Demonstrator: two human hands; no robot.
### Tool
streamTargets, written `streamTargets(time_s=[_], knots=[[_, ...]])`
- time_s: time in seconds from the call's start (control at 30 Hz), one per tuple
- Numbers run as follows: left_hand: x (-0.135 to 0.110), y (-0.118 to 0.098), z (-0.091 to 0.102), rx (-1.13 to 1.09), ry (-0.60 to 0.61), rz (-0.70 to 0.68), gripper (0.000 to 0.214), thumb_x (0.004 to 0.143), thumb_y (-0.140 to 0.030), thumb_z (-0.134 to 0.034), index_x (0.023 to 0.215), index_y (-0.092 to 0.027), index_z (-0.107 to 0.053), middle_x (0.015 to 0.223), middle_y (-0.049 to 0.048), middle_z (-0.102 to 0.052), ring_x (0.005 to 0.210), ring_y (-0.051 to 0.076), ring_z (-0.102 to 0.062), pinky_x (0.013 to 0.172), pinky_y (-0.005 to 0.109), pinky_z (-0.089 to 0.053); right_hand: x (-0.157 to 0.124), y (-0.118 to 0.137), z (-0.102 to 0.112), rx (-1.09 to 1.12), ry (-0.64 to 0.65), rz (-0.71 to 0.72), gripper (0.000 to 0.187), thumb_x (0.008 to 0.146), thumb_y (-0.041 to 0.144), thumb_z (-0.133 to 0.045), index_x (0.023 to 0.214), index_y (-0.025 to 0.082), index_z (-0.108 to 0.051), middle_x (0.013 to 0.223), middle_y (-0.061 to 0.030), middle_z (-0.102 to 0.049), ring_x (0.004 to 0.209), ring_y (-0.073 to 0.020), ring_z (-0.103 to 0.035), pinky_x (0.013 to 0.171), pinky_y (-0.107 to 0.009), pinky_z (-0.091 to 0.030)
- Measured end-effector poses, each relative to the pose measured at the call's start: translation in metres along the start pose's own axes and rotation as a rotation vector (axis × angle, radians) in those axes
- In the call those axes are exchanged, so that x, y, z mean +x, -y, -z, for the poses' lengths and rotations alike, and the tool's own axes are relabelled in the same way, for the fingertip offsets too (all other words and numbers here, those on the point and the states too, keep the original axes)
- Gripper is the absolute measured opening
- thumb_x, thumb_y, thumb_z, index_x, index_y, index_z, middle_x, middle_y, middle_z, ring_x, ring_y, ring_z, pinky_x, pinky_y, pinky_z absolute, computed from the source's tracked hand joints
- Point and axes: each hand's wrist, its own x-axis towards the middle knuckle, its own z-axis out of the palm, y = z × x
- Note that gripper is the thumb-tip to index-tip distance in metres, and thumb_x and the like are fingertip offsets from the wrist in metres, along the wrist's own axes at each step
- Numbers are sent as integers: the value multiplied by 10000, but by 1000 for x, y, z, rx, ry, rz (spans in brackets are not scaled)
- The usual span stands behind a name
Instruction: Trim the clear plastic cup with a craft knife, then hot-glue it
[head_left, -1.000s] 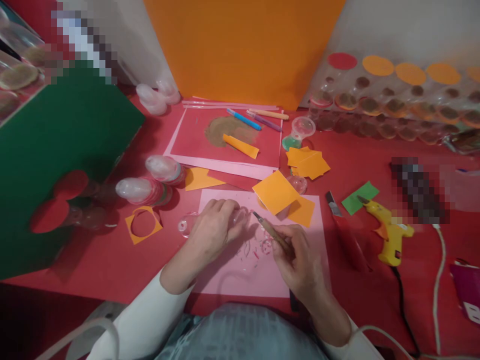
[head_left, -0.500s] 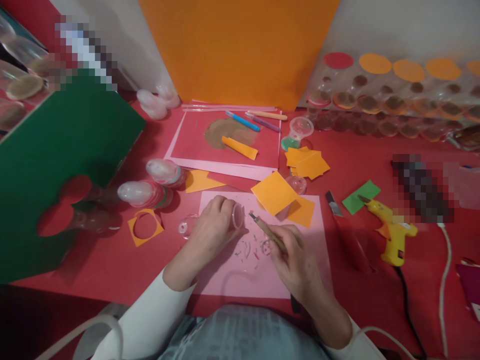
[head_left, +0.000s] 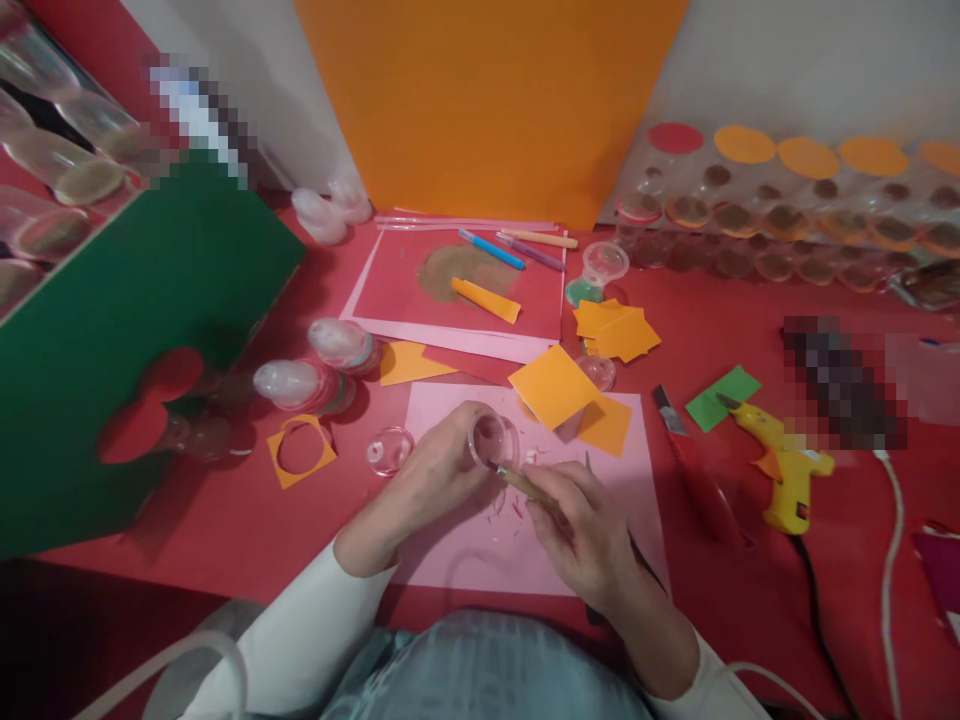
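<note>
My left hand [head_left: 435,470] is closed round a small clear plastic cup [head_left: 493,441], tilted so its round mouth faces up and right. My right hand [head_left: 577,525] pinches a thin brown-handled knife tool [head_left: 519,482]; its tip touches the cup's rim. Both hands hover over a pink paper sheet [head_left: 480,555] strewn with small coloured shavings. A second clear cup [head_left: 388,450] lies on the red table just left of my left hand. Orange paper squares [head_left: 553,385] rest at the pink sheet's far edge.
A yellow glue gun [head_left: 784,470] with its cord lies at right, near a green paper scrap [head_left: 721,396] and a craft knife [head_left: 667,412]. A green board [head_left: 135,330] leans at left. Stacked clear cups [head_left: 300,383], an orange cut-out frame [head_left: 301,452], pens [head_left: 491,249] and a red sheet [head_left: 465,290] sit farther back.
My left hand has lifted the clear cup off the pink sheet and turned its mouth upward. My right hand has brought the tool's tip to the cup's rim.
</note>
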Motion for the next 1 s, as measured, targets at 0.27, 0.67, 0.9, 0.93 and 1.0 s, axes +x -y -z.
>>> streamTargets(time_s=[0.27,0.67,0.9,0.93,1.0], knots=[[1,3,-5,12,6,52,174,732,-202,-601,891,-217,-531,854,-4,-675,709,150,-634,625,254,-468,-3,3,-3,-37,-8,-84,336,930,138,-486,1247,220,-559,913,-76,-652,793,-172,-669,673,-294,-591],[4,3,-10,13,1,89,205,719,-176,-573,916,-203,-525,855,15,-656,747,174,-629,672,289,-472,-2,4,-4,-30,41,-143,327,922,151,-475,1205,199,-632,865,-71,-659,756,-170,-670,651,-272,-587],[2,6,-12,35,-7,71,181,754,-231,-579,919,-204,-512,866,23,-647,744,181,-624,664,297,-477,-2,4,-5,-19,24,-152,347,921,161,-465,1225,224,-621,864,-68,-666,754,-171,-681,638,-268,-589],[2,6,-13,46,-6,70,179,760,-233,-571,925,-204,-510,879,29,-649,758,187,-628,672,302,-479,-2,4,-5,-21,22,-149,346,922,160,-464,1224,223,-621,862,-68,-665,752,-171,-681,637,-269,-588],[1,8,-14,65,1,64,173,772,-242,-565,931,-203,-510,895,35,-649,777,195,-632,683,310,-482,-3,4,-6,-32,11,-141,338,922,155,-463,1214,217,-622,857,-68,-662,749,-171,-679,636,-270,-587]])
